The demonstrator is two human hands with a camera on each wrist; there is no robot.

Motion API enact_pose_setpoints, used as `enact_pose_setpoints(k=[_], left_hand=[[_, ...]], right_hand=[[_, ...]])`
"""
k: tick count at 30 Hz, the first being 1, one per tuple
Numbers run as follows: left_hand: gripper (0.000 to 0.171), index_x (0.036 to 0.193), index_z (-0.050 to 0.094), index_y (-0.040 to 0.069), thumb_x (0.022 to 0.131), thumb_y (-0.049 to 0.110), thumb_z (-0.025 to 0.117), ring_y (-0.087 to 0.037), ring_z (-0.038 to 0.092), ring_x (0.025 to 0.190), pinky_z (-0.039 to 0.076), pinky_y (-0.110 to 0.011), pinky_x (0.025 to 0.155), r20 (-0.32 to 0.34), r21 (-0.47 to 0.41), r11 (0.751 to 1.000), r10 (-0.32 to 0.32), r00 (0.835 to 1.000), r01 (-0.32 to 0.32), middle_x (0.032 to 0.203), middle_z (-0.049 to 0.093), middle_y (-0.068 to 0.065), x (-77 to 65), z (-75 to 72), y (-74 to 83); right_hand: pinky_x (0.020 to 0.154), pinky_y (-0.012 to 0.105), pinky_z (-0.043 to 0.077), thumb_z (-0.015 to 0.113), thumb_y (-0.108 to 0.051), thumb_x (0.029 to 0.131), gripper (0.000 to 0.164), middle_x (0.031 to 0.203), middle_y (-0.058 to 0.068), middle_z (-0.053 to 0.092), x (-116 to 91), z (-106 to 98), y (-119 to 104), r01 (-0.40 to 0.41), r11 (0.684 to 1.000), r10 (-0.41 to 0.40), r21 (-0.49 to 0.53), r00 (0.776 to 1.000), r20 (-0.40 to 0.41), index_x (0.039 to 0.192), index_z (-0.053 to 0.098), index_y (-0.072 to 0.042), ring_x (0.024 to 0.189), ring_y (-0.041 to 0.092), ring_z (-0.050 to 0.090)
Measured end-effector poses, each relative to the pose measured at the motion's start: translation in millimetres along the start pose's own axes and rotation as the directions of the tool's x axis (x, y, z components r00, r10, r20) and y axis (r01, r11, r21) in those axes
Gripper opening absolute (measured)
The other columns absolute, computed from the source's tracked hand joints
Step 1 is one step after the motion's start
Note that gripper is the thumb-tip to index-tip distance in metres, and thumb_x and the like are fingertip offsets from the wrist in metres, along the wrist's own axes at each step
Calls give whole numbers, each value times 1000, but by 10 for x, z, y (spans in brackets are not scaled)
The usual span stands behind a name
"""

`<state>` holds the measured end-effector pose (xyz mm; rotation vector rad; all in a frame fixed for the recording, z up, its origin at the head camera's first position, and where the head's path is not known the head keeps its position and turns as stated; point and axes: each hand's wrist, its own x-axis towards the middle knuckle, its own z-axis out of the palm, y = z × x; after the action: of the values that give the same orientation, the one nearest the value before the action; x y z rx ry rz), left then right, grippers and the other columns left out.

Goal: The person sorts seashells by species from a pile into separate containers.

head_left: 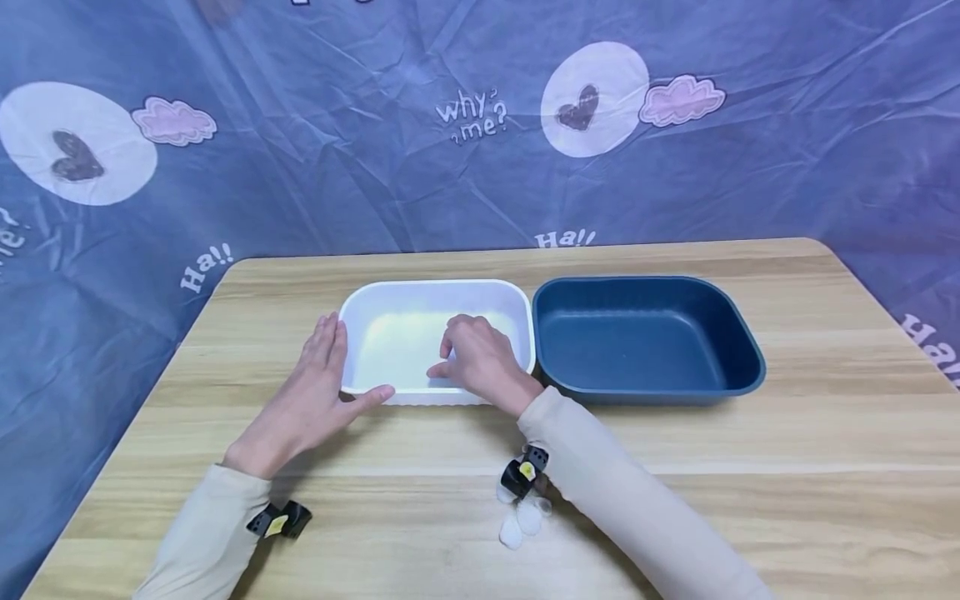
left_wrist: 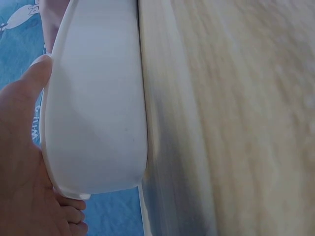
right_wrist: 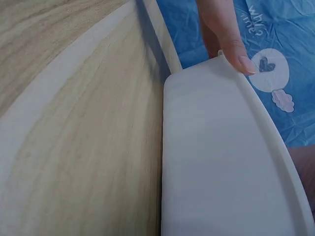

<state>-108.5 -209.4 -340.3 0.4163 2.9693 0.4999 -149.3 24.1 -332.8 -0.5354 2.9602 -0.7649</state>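
A white plastic tub (head_left: 442, 287) with a rounded rim stands on the table. My left hand (head_left: 318, 387) lies at its near left corner, fingers stretched along the left side and thumb on the front rim. In the left wrist view the thumb (left_wrist: 37, 73) rests at the rim's edge and the fingertips show by the corner. My right hand (head_left: 483, 358) reaches over the front rim into the tub, fingers bent, thumb pointing left. I cannot tell whether the right fingers hold anything; the tub's wall hides them in the right wrist view.
A dark blue tub (head_left: 645, 333) stands right beside the white one, with nothing seen inside. Several small white rounded pieces (head_left: 529, 517) lie on the wooden table (head_left: 390, 533) under the right wrist, partly hidden by its black camera (head_left: 517, 479). A blue printed cloth (head_left: 360, 167) hangs behind.
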Motion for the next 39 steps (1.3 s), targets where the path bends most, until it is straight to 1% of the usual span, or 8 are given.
enact_pose_setpoints(k=[4, 9, 16, 21, 24, 27, 32, 39], left_hand=[[113, 150, -3, -6, 86, 73, 47, -31, -12, 146, 10, -53, 117, -2, 2, 1000, -2, 1000, 2, 159, -12, -19, -2, -10, 2], [113, 150, -3, -7, 87, 72, 47, -31, -12, 146, 8, -52, 118, -12, 3, 1000, 5, 1000, -5, 159, -14, -19, 0, -15, -2], [112, 150, -2, -8, 87, 70, 48, -32, -12, 146, 6, -50, 118, -27, 7, 1000, 20, 999, -19, 158, -16, -19, 0, -18, -3], [113, 150, -2, -8, 87, 71, 48, -32, -12, 146, 6, -51, 118, -21, 5, 1000, 17, 1000, -17, 158, -16, -19, 1, -22, 4], [112, 150, -2, -8, 87, 71, 48, -32, -12, 146, 7, -51, 118, -15, 0, 1000, 6, 1000, -6, 158, -16, -18, -8, -26, 3], [112, 150, -3, -7, 87, 71, 47, -33, -12, 146, 7, -52, 118, -14, 0, 1000, 2, 1000, -2, 158, -16, -18, -9, -20, 5], [112, 150, -4, -6, 87, 71, 46, -33, -11, 146, 6, -51, 118, -19, 2, 1000, 13, 1000, -13, 158, -17, -17, 1, -12, 6], [112, 150, -6, -5, 87, 72, 46, -28, -17, 145, 5, -51, 118, -14, 1, 1000, 9, 1000, -9, 158, -19, -14, -1, -1, -6]], right_hand=[[61, 31, 50, 87, -33, 70, 27, 83, -2, 59, 62, 26, -15, 37, 998, -37, -49, 999, -10, 73, 70, -12, 78, 19, 57], [67, 38, 50, 87, -32, 70, 25, 80, -1, 57, 142, 71, -26, 65, 992, -66, -106, 998, -4, 68, 72, -12, 81, 24, 57], [73, 43, 47, 86, -32, 72, 28, 76, 1, 54, 172, 89, -42, 61, 987, -51, -148, 996, 67, 64, 68, -12, 81, 24, 52], [74, 43, 47, 85, -33, 73, 27, 76, 0, 54, 168, 77, -50, 57, 985, -45, -161, 996, 77, 66, 68, -13, 82, 25, 53], [75, 43, 49, 85, -33, 74, 24, 80, 0, 58, 154, 31, -49, 74, 985, -69, -158, 997, 33, 72, 71, -13, 86, 26, 56], [76, 42, 52, 84, -31, 74, 21, 91, 2, 66, 94, -85, -18, 109, 985, -117, -131, 991, -59, 79, 74, -13, 93, 26, 60], [89, 43, 52, 84, -26, 76, 20, 114, 9, 67, -135, -398, 69, 195, 978, -207, -75, 954, -216, 85, 77, -10, 109, 30, 59], [85, 44, 53, 82, -21, 78, 17, 118, 9, 66, -592, -679, 209, 280, 960, -269, -1, 921, -281, 88, 74, -10, 113, 28, 57]])
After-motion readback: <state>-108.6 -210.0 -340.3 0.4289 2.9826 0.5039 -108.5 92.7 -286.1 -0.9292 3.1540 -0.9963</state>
